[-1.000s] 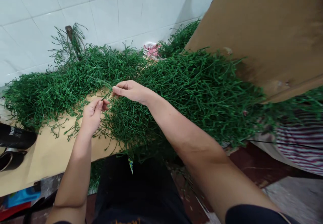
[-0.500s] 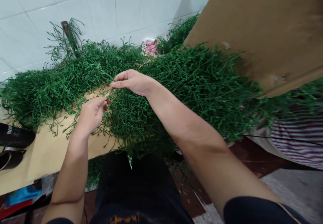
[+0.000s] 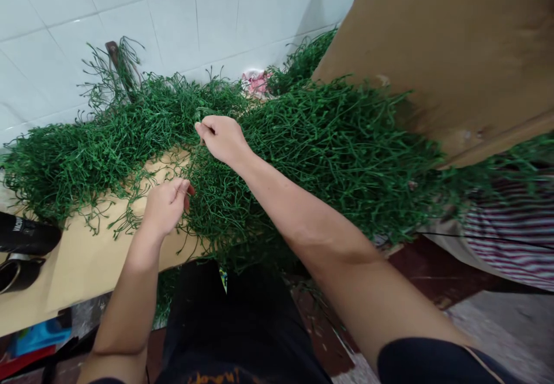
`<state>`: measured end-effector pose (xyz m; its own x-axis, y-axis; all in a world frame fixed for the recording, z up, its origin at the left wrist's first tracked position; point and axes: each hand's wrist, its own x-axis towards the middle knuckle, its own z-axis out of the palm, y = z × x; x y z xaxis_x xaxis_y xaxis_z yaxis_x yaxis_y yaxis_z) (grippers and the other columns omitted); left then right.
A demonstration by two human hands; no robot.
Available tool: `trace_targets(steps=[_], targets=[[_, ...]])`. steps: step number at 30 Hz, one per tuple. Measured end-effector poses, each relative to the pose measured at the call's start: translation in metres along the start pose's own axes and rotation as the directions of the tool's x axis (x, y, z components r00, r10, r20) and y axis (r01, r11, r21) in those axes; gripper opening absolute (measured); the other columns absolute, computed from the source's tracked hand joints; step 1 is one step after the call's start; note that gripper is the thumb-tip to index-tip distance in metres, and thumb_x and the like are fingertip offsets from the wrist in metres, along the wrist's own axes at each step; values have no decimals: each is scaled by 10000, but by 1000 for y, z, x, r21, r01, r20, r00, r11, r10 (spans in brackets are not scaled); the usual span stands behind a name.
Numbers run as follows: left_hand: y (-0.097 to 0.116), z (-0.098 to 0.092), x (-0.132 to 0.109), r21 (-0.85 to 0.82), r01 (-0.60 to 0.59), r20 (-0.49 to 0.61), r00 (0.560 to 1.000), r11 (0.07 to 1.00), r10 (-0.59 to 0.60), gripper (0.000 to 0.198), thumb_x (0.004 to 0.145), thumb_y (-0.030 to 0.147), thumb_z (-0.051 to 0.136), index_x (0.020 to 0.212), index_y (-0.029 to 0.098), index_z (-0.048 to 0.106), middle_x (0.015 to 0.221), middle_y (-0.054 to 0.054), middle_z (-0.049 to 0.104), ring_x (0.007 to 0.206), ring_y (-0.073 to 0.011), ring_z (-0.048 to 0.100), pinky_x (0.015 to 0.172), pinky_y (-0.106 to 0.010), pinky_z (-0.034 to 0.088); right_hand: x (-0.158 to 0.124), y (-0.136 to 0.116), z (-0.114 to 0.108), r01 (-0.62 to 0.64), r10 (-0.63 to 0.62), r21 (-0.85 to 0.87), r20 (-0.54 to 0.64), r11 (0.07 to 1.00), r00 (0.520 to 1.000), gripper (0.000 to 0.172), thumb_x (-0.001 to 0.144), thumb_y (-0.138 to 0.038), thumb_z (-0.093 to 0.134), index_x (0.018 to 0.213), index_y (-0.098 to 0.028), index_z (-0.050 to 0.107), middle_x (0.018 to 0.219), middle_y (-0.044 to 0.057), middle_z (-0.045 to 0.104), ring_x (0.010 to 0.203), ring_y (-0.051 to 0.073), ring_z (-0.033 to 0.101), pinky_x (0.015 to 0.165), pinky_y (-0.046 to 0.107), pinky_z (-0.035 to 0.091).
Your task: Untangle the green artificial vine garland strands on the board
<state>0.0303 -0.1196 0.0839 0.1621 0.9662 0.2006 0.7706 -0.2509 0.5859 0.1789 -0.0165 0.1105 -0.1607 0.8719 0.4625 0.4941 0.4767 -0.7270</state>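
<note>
Thin green plant-like stems [image 3: 320,135] with small knobbed tips lie heaped across the cardboard-covered work surface. At the left edge of this heap, my right hand [image 3: 223,137] is closed, its back turned to me; a paler green stem [image 3: 204,111] shows just above its fingers and seems to be gripped in them. Lower and to the left, my left hand [image 3: 167,204] is above the cardboard, thumb pressed on curled fingers. Whatever it pinches is hidden. A second pile of green stems [image 3: 86,147] runs along the wall.
A black bottle [image 3: 28,234] and a black mug [image 3: 19,273] are at the far left on the cardboard [image 3: 86,263]. A big brown board [image 3: 441,55] leans in from the right. Behind the stems are a pink-and-white item [image 3: 256,82] and the tiled wall [image 3: 173,20].
My right hand has turned over, its back now towards me, and the pale stem has shifted right with it. My left hand has moved slightly right and down.
</note>
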Motion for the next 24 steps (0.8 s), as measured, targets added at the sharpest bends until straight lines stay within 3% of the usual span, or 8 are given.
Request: trace_targets(steps=[3,6,9,12,16,19,22,24], targets=[[1,2,-9,-50,-11,-9,1000,999,11,454,908,461,293,648,186,544,473,26,522,486,-115,486,557,-252,373,12,13,-3,-32,25,-43,-149,999,988,379,895,-261,458,545,-180,337,547,-22,410,550,80,379,608,262,321],[0,-1,-18,-96,-69,-29,997,993,67,454,909,454,303,592,186,488,467,26,469,478,-107,454,544,-247,364,24,29,-13,-166,197,156,-213,974,957,337,926,-265,378,601,-200,315,550,-24,416,499,72,386,544,247,326],[-6,-3,-15,-181,-113,-146,985,977,87,418,912,437,330,654,179,533,597,-7,555,602,-120,522,626,-251,414,23,35,-21,-159,204,301,-123,940,971,346,925,-354,386,619,-209,313,532,-28,414,456,63,389,481,231,309],[-10,1,3,-247,-149,-285,956,957,76,356,852,478,466,977,170,593,993,-82,623,911,-168,566,791,-290,449,8,22,-20,-51,51,313,7,948,999,412,879,-492,438,602,-205,332,527,-27,421,455,54,384,462,227,299],[-6,17,30,-315,-127,-340,940,941,13,655,710,516,646,1249,192,462,1269,-135,501,1067,-212,523,834,-324,457,-9,-4,-12,19,-73,336,148,942,986,458,842,-561,451,590,-200,328,563,-17,415,516,57,408,504,231,328],[-2,24,39,-304,-109,-344,939,946,-2,534,741,477,622,1179,189,523,1176,-120,536,987,-192,538,768,-299,467,-12,-12,-11,3,-98,387,227,922,969,482,811,-615,447,595,-203,325,562,-19,400,520,59,399,494,230,322],[-3,24,39,-239,-121,-352,936,963,31,308,831,440,497,886,162,618,975,-91,579,942,-188,534,773,-302,453,-11,-8,-12,-17,-103,422,260,906,960,504,793,-669,406,608,-206,335,533,-25,401,474,54,355,454,230,290],[-3,22,37,-207,-165,-349,933,964,85,333,871,413,424,711,169,583,839,-66,583,893,-181,540,808,-312,431,-10,-4,-12,-28,-76,425,226,905,971,511,794,-681,385,607,-208,333,520,-27,399,452,53,332,436,231,268]])
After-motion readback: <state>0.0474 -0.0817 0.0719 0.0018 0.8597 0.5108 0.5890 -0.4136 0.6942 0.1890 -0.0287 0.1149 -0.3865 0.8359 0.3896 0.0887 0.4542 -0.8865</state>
